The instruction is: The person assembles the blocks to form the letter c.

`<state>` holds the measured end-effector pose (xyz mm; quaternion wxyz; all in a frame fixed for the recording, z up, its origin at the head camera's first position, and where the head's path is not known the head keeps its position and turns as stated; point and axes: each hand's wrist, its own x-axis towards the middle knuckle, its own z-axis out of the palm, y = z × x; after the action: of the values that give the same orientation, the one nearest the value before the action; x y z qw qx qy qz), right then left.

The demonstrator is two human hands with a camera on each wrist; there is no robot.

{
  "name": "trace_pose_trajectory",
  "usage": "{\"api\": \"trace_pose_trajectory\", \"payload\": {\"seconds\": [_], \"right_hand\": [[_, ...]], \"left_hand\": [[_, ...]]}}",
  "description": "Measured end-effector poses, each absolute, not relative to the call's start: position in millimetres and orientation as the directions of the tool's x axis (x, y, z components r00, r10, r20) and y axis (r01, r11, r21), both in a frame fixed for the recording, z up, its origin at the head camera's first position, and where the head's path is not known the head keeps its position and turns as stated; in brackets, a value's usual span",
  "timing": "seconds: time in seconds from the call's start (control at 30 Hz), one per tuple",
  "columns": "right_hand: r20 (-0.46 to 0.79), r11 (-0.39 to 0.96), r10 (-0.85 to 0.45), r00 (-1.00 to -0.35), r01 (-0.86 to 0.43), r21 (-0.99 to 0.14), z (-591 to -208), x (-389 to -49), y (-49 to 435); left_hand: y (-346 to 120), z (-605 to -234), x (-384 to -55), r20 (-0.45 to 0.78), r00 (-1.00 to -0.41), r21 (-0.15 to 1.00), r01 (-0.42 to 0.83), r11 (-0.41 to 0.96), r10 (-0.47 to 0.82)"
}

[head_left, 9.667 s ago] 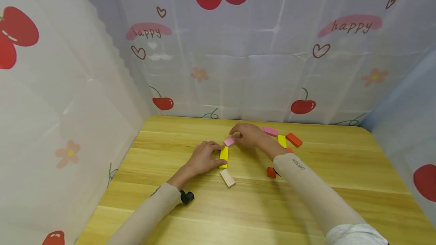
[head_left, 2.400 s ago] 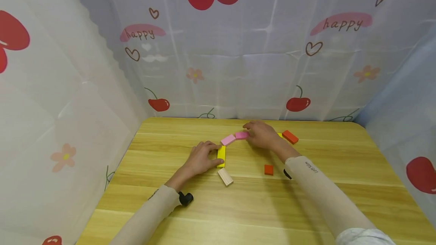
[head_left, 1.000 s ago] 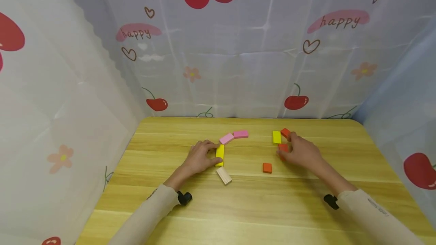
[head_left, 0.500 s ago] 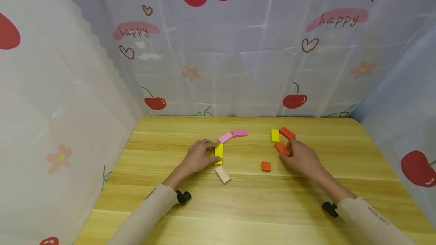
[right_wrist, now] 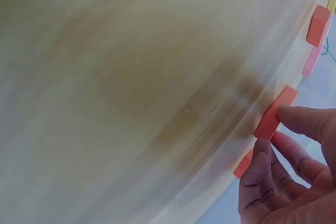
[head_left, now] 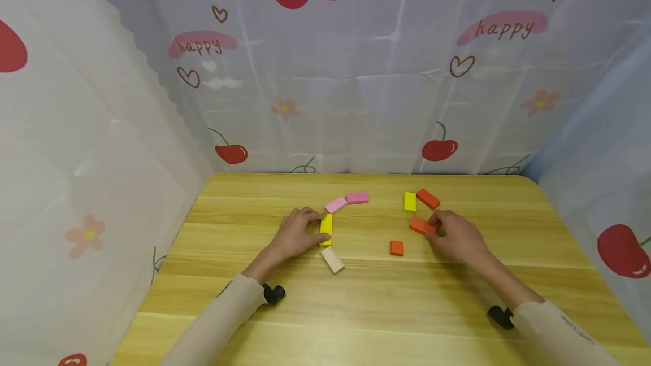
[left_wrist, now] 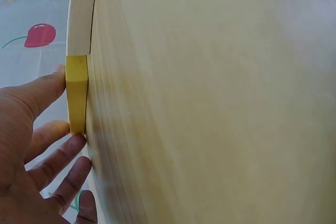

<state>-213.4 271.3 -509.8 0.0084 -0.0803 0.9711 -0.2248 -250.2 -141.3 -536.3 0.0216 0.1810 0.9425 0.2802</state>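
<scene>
One oblong orange wooden block (head_left: 420, 225) has turned, right hand (head_left: 460, 236) pinching it. Left hand (head_left: 296, 235) pinches an oblong yellow wooden block (head_left: 326, 229).

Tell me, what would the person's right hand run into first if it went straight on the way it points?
The right hand pinches a red block; beyond that, it would probably meet the short yellow block first, though depth is hard to judge.
</scene>
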Motion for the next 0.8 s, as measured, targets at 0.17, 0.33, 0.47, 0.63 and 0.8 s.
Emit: {"api": "trace_pose_trajectory", "payload": {"seconds": [0.17,0.33,0.47,0.63,0.8], "right_hand": [[0.034,0.877,-0.198,-0.98,-0.193,-0.441,-509,-203,281],[0.013,0.864,-0.214,-0.977,-0.196,-0.465,-508,-193,288],[-0.01,0.853,-0.227,-0.974,-0.194,-0.484,-507,-185,292],[-0.008,0.842,-0.249,-0.968,-0.213,-0.495,-504,-174,292],[-0.022,0.829,-0.267,-0.963,-0.218,-0.515,-505,-166,289]], "left_hand": [[-141,-535,-250,0.057,-0.932,0.536,0.331,0.776,0.358],[-142,-537,-250,0.059,-0.933,0.529,0.331,0.782,0.355],[-143,-537,-249,0.055,-0.934,0.533,0.327,0.781,0.354],[-141,-536,-249,0.059,-0.933,0.533,0.33,0.779,0.355],[-141,-536,-250,0.064,-0.933,0.523,0.334,0.784,0.355]]}}
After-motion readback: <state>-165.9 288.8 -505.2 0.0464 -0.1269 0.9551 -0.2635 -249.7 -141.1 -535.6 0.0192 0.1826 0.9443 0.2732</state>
